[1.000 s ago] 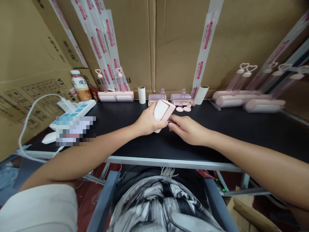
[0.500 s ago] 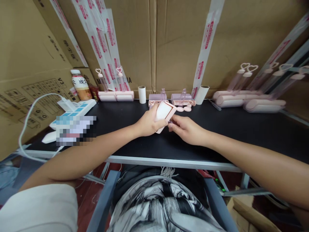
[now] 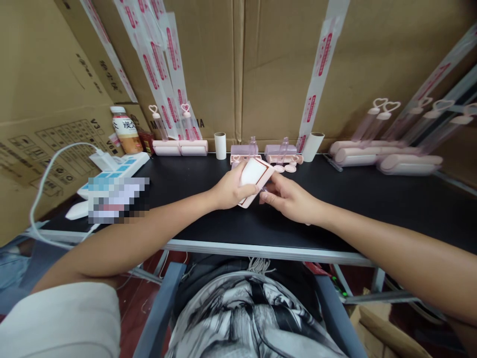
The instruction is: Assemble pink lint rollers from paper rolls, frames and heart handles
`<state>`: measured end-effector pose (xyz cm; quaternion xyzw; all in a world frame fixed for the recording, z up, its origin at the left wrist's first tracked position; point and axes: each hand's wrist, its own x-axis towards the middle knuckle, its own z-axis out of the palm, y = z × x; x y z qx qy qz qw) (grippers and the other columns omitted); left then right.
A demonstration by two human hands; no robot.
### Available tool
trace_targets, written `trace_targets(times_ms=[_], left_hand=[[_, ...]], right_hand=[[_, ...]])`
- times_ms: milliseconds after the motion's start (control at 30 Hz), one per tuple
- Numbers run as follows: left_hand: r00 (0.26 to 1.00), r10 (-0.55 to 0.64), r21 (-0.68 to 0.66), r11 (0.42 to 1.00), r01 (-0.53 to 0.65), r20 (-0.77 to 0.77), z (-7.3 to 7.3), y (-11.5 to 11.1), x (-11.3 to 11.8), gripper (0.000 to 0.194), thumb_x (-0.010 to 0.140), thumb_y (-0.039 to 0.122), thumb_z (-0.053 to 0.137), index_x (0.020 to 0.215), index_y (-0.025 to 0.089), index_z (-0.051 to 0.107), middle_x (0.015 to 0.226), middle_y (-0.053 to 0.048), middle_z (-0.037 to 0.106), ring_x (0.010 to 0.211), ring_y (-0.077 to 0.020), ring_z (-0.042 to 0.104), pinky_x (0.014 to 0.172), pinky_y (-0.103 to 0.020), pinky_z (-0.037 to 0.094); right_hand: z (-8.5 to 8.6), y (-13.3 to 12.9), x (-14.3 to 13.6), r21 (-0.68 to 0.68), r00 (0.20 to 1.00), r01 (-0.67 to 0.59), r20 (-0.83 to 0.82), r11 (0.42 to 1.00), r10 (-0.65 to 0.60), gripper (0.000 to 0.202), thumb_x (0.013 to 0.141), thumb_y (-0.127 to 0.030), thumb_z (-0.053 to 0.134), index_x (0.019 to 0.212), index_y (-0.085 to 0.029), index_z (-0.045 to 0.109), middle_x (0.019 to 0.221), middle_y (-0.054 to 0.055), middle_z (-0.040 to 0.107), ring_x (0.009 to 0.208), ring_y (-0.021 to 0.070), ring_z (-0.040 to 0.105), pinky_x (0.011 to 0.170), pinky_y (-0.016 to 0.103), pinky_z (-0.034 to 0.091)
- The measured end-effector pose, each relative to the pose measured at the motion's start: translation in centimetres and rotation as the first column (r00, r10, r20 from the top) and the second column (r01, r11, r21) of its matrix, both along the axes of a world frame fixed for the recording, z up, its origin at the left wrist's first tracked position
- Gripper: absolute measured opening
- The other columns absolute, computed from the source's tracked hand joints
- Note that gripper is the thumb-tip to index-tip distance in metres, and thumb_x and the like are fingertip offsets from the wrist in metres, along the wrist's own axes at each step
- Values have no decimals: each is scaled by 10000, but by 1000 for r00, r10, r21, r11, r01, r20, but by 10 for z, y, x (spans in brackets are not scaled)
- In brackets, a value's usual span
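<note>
My left hand is wrapped round a white and pink case with a thin reddish-brown line along its edge, held tilted above the black table. Close against its lower right side, my right hand has thumb and fingers pinched on a small clear purplish piece, mostly hidden by the fingers. Behind the hands lie two open pink holders with purple translucent parts. Two pink oval pieces rest just beyond my right hand.
White tubes stand at the back. Pink cases with heart-topped wands are at back left and right. A bottle, power strip and blurred flat item sit left. Cardboard rises behind the table.
The case in my left hand has tilted slightly, and its lower end has shifted a little left. My right fingers have moved slightly apart from the case.
</note>
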<state>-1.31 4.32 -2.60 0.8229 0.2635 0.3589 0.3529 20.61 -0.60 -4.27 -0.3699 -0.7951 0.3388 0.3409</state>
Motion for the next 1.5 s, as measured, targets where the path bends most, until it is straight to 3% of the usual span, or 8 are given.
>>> trace_targets(times_ms=[367,600,733,1000,1167,1267,1367,1500], left_hand=[[999,-42,5,999,41,21,2,0,1,710,813,498,715,1388,131,517,1279,-135,675,1154,-308,646,1009,-430,525],[973,218,340,912,-231,76,16,27,-18,644,1055,685,309,1315,155,567,1241,-138,680,1119,-247,656,1019,-405,511],[923,322,541,825,-165,-210,10,47,-30,500,1034,527,483,1310,137,633,1336,-171,670,1282,-307,599,1153,-476,437],[762,349,480,875,-58,-545,1,46,-30,730,917,378,691,1580,196,444,1486,-185,573,1387,-395,548,1137,-547,454],[808,382,399,894,-201,-448,7,56,-39,632,836,261,752,1443,202,584,1382,-141,632,1280,-346,634,1109,-485,499],[908,376,242,913,-329,-183,20,64,-48,566,846,347,760,1351,147,599,1310,-150,664,1167,-305,679,1046,-479,541],[970,215,121,966,-229,116,32,67,-54,641,880,532,744,1358,158,540,1334,-155,637,1143,-263,686,970,-418,581],[975,52,161,983,-88,217,33,62,-50,719,837,616,793,1355,198,521,1326,-138,629,1191,-246,663,982,-368,577]], right_hand=[[4,0,-3,-40,993,-33,-111,999,28,459,972,-345,653,1371,-180,497,947,58,717,801,203,692,698,334,555],[33,-2,4,19,947,184,-270,983,-172,330,936,-449,723,1126,-205,610,831,42,703,540,129,534,460,267,428],[45,-1,15,-11,873,326,-380,945,-305,344,899,-495,764,1041,-219,616,864,57,740,504,122,532,387,248,385],[38,3,11,7,906,279,-335,960,-260,332,898,-464,751,1054,-204,615,834,50,738,518,122,557,398,237,404],[34,1,7,37,946,201,-268,979,-184,312,920,-454,718,1052,-190,618,839,55,720,563,123,567,434,234,441],[33,3,7,26,954,196,-237,980,-184,314,917,-435,720,1075,-182,623,896,77,733,604,137,601,442,233,455],[31,5,8,6,959,200,-204,980,-195,315,917,-413,714,1108,-179,624,906,83,733,638,154,634,456,237,471],[31,6,8,10,960,215,-188,976,-210,300,931,-410,689,1109,-181,609,904,85,727,640,159,636,465,244,476]])
